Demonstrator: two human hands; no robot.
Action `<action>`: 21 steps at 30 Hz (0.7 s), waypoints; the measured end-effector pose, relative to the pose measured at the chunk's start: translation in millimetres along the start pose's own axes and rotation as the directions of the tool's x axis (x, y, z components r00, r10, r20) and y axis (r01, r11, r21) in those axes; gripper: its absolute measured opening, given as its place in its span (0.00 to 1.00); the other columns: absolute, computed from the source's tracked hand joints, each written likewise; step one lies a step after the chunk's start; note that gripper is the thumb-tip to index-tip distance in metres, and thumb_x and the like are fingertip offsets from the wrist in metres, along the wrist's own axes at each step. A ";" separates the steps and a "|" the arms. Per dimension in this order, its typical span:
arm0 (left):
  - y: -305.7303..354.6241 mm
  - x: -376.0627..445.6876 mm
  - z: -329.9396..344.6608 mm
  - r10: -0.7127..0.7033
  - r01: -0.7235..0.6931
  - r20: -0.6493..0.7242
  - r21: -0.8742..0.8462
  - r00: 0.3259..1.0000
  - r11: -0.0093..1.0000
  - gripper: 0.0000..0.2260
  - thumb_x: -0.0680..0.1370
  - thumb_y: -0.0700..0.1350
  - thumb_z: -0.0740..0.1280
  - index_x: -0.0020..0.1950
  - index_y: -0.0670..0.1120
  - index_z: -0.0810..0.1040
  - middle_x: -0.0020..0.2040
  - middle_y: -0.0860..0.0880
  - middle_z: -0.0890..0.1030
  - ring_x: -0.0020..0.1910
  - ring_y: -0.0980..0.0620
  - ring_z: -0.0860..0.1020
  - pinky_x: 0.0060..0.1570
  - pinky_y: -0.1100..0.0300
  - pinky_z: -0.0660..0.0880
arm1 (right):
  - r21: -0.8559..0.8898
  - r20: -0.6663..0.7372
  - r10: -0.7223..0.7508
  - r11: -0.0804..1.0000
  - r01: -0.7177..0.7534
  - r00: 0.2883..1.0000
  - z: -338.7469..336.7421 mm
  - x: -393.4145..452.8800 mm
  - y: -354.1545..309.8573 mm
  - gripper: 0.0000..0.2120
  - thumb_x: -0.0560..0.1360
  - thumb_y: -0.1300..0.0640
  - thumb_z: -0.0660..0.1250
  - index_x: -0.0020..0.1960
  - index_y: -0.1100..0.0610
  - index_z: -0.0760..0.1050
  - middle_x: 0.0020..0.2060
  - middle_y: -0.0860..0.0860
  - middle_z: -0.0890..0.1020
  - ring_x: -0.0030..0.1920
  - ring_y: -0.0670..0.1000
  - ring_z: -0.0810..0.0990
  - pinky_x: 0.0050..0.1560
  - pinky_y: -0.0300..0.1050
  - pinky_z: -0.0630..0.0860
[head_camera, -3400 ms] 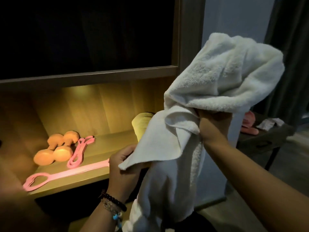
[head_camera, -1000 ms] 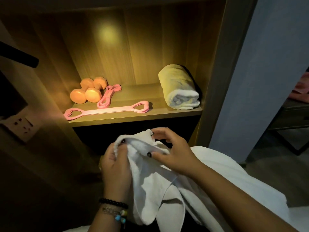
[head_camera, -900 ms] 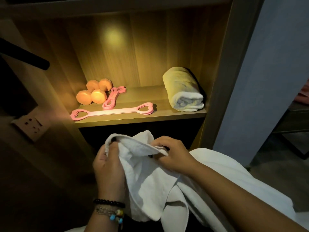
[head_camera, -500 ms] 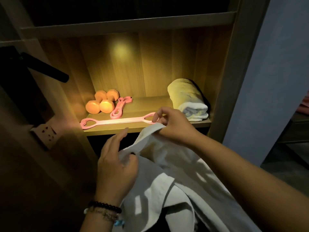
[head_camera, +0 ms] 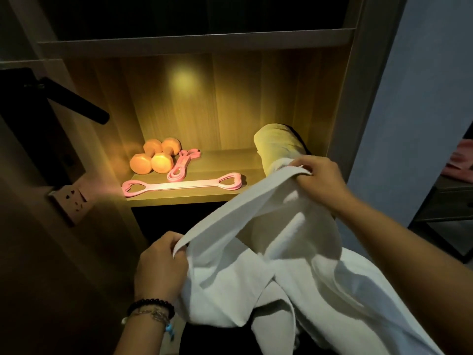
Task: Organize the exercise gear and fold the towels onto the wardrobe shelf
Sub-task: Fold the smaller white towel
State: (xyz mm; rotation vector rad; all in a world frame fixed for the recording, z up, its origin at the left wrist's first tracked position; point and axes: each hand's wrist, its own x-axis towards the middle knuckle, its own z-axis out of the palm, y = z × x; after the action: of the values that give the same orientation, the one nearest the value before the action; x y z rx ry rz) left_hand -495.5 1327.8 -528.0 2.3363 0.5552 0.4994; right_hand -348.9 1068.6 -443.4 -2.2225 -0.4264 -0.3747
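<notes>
I hold the white towel (head_camera: 294, 265) by its top edge, my left hand (head_camera: 161, 267) with its grip closed on one end down low and near me, my right hand (head_camera: 320, 180) with its grip closed on the other end up by the shelf (head_camera: 194, 194), so the edge pulls straight and I can fold it flat. The rest hangs loose below, in front of the wardrobe. The far right of the shelf has a rolled towel (head_camera: 279, 147), and the dumbbells (head_camera: 153, 157) and pink bands (head_camera: 179, 187) sit left, so I think this one goes between them.
</notes>
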 end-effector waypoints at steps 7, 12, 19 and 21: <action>44.5 -12.5 -0.1 0.353 -0.377 -0.134 -0.340 0.926 0.861 0.14 0.77 0.37 0.61 0.51 0.56 0.78 0.47 0.61 0.80 0.49 0.64 0.78 0.43 0.71 0.74 | -0.253 0.347 -0.170 0.930 0.266 0.922 16.9 -30.5 -7.9 0.31 0.71 0.47 0.72 0.72 0.44 0.65 0.69 0.47 0.71 0.68 0.50 0.69 0.67 0.54 0.67; 70.8 -7.8 -8.0 0.509 -0.574 -0.266 -0.340 0.819 0.745 0.16 0.73 0.33 0.65 0.53 0.52 0.79 0.49 0.61 0.81 0.51 0.64 0.79 0.49 0.71 0.75 | 0.159 0.409 -0.457 0.888 0.431 0.790 46.7 -47.7 -40.9 0.13 0.72 0.62 0.67 0.55 0.52 0.78 0.45 0.44 0.81 0.44 0.41 0.75 0.46 0.41 0.70; 55.6 -11.4 9.5 0.316 -0.373 -0.221 -0.297 0.923 0.879 0.16 0.75 0.33 0.66 0.53 0.54 0.80 0.48 0.60 0.81 0.49 0.62 0.79 0.45 0.67 0.77 | 0.207 0.181 -0.268 0.951 0.230 0.946 42.2 -43.1 -30.6 0.11 0.74 0.61 0.60 0.50 0.51 0.79 0.42 0.45 0.82 0.43 0.42 0.77 0.42 0.41 0.74; 53.5 -15.6 22.3 0.254 -0.300 -0.183 -0.297 0.950 0.907 0.14 0.76 0.34 0.65 0.54 0.52 0.79 0.48 0.57 0.81 0.49 0.60 0.78 0.44 0.70 0.74 | 0.192 0.120 -0.229 0.960 0.204 0.966 39.3 -44.6 -29.5 0.12 0.75 0.64 0.61 0.51 0.53 0.80 0.42 0.46 0.81 0.43 0.44 0.77 0.42 0.41 0.73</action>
State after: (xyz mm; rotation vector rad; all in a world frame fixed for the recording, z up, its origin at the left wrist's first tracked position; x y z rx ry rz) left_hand -484.2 1271.7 -510.0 2.0811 0.1805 0.8276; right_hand -396.5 1109.0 -465.7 -2.0396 -0.7552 -0.2827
